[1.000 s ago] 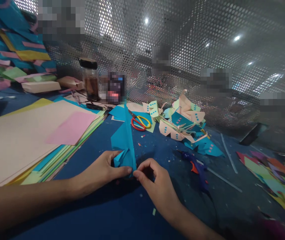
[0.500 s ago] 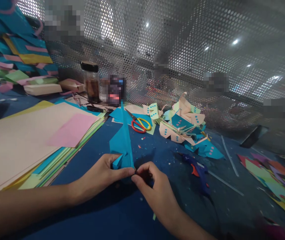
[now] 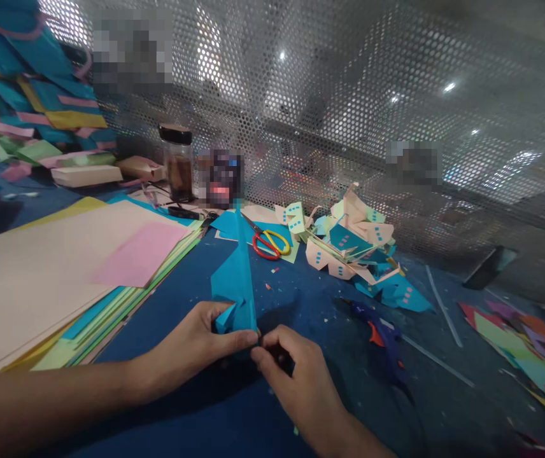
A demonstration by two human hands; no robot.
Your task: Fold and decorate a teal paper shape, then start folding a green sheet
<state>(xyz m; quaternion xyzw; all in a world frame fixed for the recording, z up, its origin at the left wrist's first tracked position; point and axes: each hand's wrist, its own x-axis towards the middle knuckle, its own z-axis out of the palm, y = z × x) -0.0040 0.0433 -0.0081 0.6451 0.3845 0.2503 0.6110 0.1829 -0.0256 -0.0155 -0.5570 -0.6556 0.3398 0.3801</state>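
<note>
Blue paper [image 3: 230, 277], folded, is above the bench [image 3: 172, 423], its long axis running away from the person. The left hand [image 3: 212, 337] pinches its near end; the right hand [image 3: 294, 362] meets that end's right corner, whether gripping I cannot tell.

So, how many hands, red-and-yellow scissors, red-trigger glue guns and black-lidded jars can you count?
Left hand and right hand: 2
Red-and-yellow scissors: 1
Red-trigger glue gun: 1
Black-lidded jar: 1
Total: 5
</note>
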